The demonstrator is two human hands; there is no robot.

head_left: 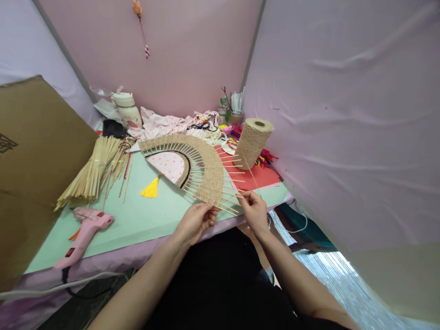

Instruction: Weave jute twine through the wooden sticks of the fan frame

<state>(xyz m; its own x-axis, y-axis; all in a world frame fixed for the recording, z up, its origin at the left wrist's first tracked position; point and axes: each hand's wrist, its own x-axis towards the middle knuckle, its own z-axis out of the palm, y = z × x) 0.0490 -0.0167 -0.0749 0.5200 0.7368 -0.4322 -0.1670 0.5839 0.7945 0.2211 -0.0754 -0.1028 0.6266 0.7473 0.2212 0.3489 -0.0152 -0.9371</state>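
Mid-frame, the hand fan (213, 172) looked mostly woven, outer stick tips (236, 173) bare. Left hand (195, 221) pinched its edge; right hand (255, 213), seemingly a tip.

From where I stand, the fan (212, 169) is rough, matt woven cord over bare wooden ribs (237, 172), with a soft printed cloth patch (168, 165) and a silky thread tassel (150, 188). The twine roll (252, 145) at right looks coarse and fibrous. Near left, the glue gun (85, 233) is smooth plastic; beyond, dull brown cardboard (37, 165). Creased matt cloth (343, 119) covers the right wall.
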